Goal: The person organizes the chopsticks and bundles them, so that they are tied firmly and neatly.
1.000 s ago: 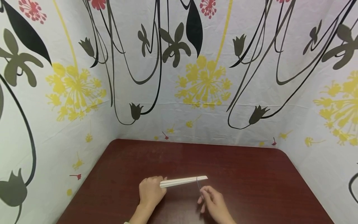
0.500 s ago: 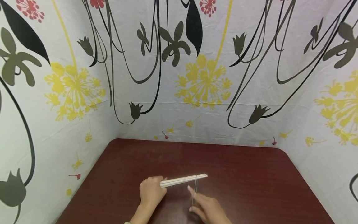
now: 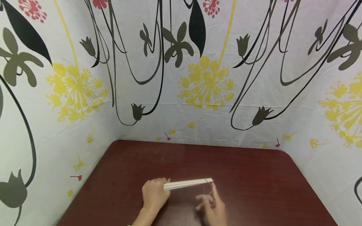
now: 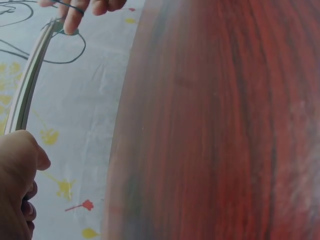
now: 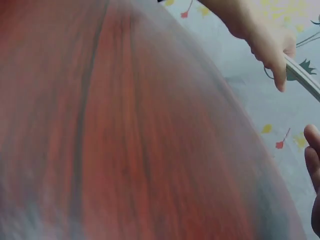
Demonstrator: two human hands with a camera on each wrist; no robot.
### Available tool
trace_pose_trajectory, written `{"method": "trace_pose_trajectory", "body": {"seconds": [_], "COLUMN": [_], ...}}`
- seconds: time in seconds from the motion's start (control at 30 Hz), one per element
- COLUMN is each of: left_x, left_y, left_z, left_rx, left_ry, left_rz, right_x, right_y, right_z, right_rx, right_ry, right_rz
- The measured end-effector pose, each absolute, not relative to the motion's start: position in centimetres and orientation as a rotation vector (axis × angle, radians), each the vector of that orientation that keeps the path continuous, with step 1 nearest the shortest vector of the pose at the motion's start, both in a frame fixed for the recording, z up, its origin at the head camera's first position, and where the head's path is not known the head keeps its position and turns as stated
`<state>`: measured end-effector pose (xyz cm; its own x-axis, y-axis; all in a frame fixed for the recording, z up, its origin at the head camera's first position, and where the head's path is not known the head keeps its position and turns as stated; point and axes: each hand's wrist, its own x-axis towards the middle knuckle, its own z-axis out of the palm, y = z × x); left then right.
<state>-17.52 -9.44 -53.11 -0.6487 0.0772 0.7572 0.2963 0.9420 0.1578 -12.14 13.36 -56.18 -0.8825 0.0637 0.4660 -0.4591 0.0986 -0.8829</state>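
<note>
My left hand grips a bundle of slim, pale chopsticks by one end, holding it nearly level above the table and pointing right. A thin dark elastic band crosses the bundle near its far tip and stretches down to my right hand. The right index finger is raised at the chopstick tips while other fingers are bent, with the band hooked on them. In the left wrist view, the band runs across the right fingers. The right wrist view catches only a few right fingertips at its edge.
A dark red-brown wooden table with rounded far corners lies under both hands. A white cloth printed with flowers and stems hangs behind it and along both sides.
My right hand first pinched the band below the bundle, then spread its fingers inside the loop. Now it has turned upward, and the band has shifted toward the chopstick tips. The left hand barely moved.
</note>
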Motion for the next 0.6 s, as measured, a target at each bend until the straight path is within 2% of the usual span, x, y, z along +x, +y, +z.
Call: {"method": "trace_pose_trajectory", "body": {"seconds": [0.17, 0.37, 0.6], "left_x": [-17.3, -17.0, -17.0], "left_y": [-9.0, -8.6, -9.0], "left_z": [-53.2, -53.3, -53.5], "left_rx": [-0.276, -0.301, -0.316], "left_ry": [-2.245, -2.253, -2.231], "left_rz": [-0.326, -0.315, -0.335], "right_x": [-11.7, -11.9, -12.4], "right_y": [13.2, 13.3, 15.0], "right_z": [-55.5, -55.8, -56.0], "right_rx": [0.261, 0.458, 0.501], "right_ry": [-2.093, -2.233, -2.184], "right_rz": [2.058, 1.965, 2.003]}}
